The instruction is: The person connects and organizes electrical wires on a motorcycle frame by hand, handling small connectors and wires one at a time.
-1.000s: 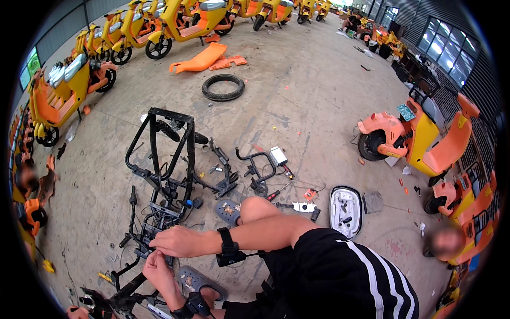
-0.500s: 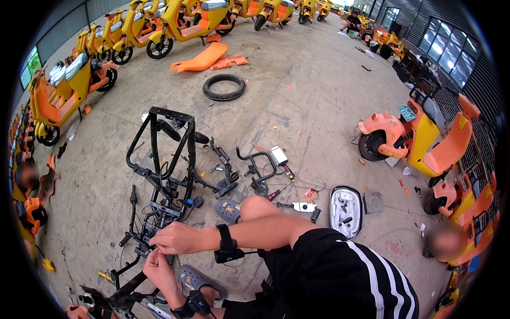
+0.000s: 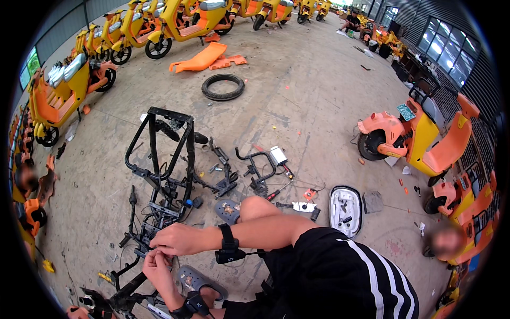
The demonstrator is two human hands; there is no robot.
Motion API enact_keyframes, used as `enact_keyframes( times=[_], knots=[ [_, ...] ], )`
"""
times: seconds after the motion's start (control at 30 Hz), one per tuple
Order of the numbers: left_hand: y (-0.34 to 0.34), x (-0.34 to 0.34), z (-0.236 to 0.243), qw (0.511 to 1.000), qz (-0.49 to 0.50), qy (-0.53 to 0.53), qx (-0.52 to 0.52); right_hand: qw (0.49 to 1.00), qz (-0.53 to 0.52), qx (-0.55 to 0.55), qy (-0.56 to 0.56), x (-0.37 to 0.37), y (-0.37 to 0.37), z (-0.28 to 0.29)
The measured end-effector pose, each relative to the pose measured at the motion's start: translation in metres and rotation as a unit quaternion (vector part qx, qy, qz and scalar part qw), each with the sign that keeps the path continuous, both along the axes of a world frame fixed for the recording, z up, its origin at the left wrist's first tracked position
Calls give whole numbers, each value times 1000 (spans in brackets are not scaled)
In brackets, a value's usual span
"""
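My right hand (image 3: 179,239) and my left hand (image 3: 158,267) meet at the lower left, over the wired part of a stripped black scooter frame (image 3: 189,154). Fingers of both hands are pinched closed, their tips almost touching. Anything between them is too small or hidden to name. Thin dark cables and small brackets lie just beyond the fingertips. A bare black handlebar (image 3: 133,212) with a grip is left of the frame. Each of my wrists wears a black strapped device.
Loose parts lie right of the frame: a bent black tube (image 3: 273,166), a silver box (image 3: 278,155), a red-handled screwdriver (image 3: 273,195), a white shell (image 3: 346,212). Farther off are a tyre (image 3: 223,87), an orange panel (image 3: 202,57) and a scooter (image 3: 419,138). Several yellow scooters line the back.
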State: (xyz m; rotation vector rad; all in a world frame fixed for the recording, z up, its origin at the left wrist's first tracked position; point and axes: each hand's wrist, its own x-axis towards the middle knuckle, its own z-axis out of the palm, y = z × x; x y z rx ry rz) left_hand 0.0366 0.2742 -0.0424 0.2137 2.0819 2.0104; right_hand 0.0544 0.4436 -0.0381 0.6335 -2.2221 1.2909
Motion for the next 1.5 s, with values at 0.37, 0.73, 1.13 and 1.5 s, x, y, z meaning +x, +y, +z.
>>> enact_keyframes(
  times=[0.37,0.73,1.13,1.5],
  knots=[
    [-3,0,4,998,-5,-43,-44,998,-31,40,22,4,-1,4],
    [2,8,13,998,5,-53,-25,998,-30,51,22,4,-2,7],
    [3,11,22,997,-12,-69,-23,997,1,64,49,1,7,7],
    [2,10,16,997,0,-76,-13,996,0,61,59,1,4,6]
  ],
)
